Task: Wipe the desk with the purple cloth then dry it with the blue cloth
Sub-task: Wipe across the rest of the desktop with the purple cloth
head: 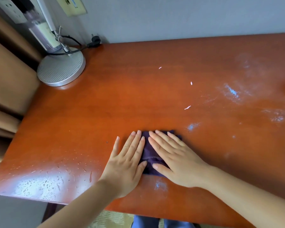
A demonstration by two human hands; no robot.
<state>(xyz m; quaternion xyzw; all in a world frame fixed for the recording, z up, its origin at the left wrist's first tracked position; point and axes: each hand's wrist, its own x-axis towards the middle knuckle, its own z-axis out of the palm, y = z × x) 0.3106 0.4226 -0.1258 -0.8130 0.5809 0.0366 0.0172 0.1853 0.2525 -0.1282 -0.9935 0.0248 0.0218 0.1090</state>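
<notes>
Gleaming wet, the desk [155,89] (lamp base [61,68] far-left) meets grey wall [187,17].

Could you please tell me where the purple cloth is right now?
In the head view, the purple cloth lies flat on the desk near its front edge, pressed under the left hand and the right hand.

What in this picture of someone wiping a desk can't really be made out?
- Blue cloth: nowhere in the head view, so its place is unknown.
- Purple cloth: mostly covered by the left hand and right hand.
- Lamp: top cut off by the upper edge; stem blurred.
- Desk: right end cut off by the frame.
- Pale scraps: too small to identify.
</notes>
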